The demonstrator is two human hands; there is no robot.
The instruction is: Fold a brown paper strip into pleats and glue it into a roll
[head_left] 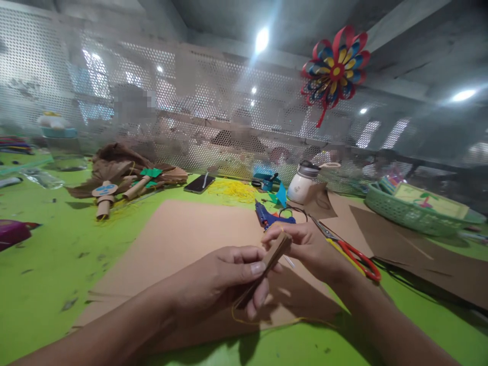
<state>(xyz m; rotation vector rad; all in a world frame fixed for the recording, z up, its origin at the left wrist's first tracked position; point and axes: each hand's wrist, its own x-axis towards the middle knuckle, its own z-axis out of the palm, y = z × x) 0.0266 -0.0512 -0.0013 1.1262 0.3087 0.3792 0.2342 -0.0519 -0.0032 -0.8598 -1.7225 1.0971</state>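
Observation:
My left hand (pixel 229 269) is closed round a narrow, pleated stack of folded brown paper (pixel 276 253), with the thumb pressed on its near side. The stack tilts up to the right. At its upper end my right hand (pixel 305 246) is closed, its fingers curled behind and against the paper; their tips are partly hidden. A thin yellow thread (pixel 251 323) hangs from the lower end of the stack and trails right. Under both hands lie large sheets of brown paper (pixel 175 239). Just beyond the right hand is a blue glue gun (pixel 267 213).
Red-handled scissors (pixel 354 256) lie right of my right wrist. A green basket (pixel 415 216) stands far right, a white bottle (pixel 301 183) at the back. Behind are yellow threads (pixel 236 190), a phone (pixel 199 183) and brown paper crafts (pixel 104 198). A paper flower (pixel 336 71) hangs above.

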